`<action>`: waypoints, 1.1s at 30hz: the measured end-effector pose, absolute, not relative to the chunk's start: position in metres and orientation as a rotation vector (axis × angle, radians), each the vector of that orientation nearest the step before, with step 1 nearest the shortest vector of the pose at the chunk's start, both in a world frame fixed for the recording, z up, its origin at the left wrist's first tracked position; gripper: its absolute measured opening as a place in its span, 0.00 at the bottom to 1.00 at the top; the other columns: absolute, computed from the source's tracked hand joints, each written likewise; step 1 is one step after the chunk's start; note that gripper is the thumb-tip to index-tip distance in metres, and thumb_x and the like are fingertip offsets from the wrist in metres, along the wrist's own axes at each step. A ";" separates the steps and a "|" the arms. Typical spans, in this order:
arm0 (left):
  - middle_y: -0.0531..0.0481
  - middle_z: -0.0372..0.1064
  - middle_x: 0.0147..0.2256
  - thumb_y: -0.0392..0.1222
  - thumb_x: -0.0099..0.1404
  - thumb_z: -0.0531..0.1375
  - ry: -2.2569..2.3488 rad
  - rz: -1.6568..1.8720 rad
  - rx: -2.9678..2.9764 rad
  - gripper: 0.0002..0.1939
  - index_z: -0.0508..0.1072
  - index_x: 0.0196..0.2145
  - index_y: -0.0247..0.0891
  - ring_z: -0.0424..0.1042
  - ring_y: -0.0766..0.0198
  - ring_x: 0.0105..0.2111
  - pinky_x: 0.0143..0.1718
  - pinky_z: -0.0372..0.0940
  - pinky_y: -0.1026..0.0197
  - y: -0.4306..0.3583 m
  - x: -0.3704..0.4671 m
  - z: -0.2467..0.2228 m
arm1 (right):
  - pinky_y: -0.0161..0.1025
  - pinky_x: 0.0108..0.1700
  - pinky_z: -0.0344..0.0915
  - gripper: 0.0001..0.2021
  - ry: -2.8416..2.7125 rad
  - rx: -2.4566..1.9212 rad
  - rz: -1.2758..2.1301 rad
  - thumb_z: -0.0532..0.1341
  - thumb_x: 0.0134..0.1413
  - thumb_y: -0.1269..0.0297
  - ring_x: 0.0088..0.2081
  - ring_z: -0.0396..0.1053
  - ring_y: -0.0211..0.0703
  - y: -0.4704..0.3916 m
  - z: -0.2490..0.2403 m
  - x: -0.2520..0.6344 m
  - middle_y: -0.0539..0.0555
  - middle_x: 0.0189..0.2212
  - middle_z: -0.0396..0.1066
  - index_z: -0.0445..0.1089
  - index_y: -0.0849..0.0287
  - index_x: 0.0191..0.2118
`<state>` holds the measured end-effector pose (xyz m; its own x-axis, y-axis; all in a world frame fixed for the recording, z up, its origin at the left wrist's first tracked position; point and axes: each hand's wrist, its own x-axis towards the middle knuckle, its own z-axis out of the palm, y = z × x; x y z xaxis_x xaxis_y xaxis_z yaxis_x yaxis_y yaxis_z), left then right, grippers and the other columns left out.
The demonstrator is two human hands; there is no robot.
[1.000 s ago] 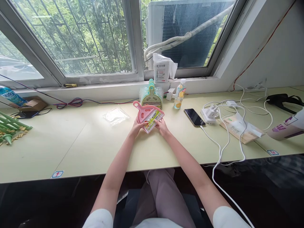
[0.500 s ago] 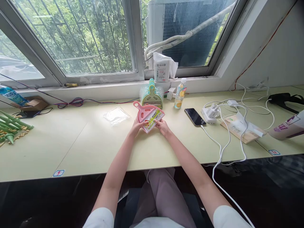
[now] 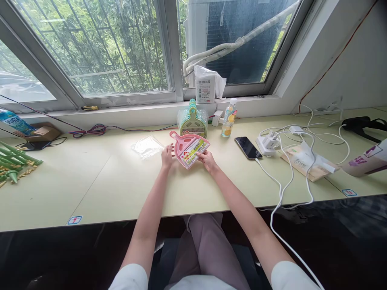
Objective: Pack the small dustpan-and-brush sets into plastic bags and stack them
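Note:
A pink dustpan with a brush [image 3: 188, 147] and a yellow-green label is tilted above the table, its handle toward the upper left. My right hand [image 3: 207, 160] grips its lower right edge, thumb on the label. Just left of the dustpan, my left hand [image 3: 167, 156] has its fingers apart and holds nothing. Behind stands a stack of green dustpans [image 3: 193, 123] in clear wrapping. Clear plastic bags [image 3: 147, 147] lie flat on the table to the left of my left hand.
Right of the stack are a drink bottle [image 3: 229, 118], a black phone [image 3: 248, 148], a white power adapter [image 3: 267, 143] with cables and a tissue pack [image 3: 308, 161]. Green stalks [image 3: 15, 161] lie far left. A tissue package [image 3: 207, 86] stands on the sill.
My left hand has let go of the pink dustpan and moved slightly left and up, its fingers now spread. My right hand still holds the dustpan in nearly the same place.

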<state>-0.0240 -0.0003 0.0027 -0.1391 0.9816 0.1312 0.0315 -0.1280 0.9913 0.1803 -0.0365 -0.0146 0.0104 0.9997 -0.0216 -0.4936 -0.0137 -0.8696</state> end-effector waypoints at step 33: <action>0.39 0.61 0.58 0.32 0.64 0.50 2.098 0.611 2.187 0.19 0.75 0.47 0.39 0.62 0.50 0.55 0.55 0.59 0.49 -0.001 -0.052 -0.006 | 0.39 0.39 0.76 0.08 -0.811 -0.955 1.491 0.66 0.45 0.78 0.36 0.76 0.44 -0.036 -0.014 0.184 0.56 0.35 0.78 0.72 0.63 0.33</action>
<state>-0.0524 -0.0007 -0.0061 0.0017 0.9694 0.2454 0.9496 -0.0785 0.3035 0.1837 -0.0361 -0.0142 -0.0386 0.9913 -0.1261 -0.4326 -0.1303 -0.8921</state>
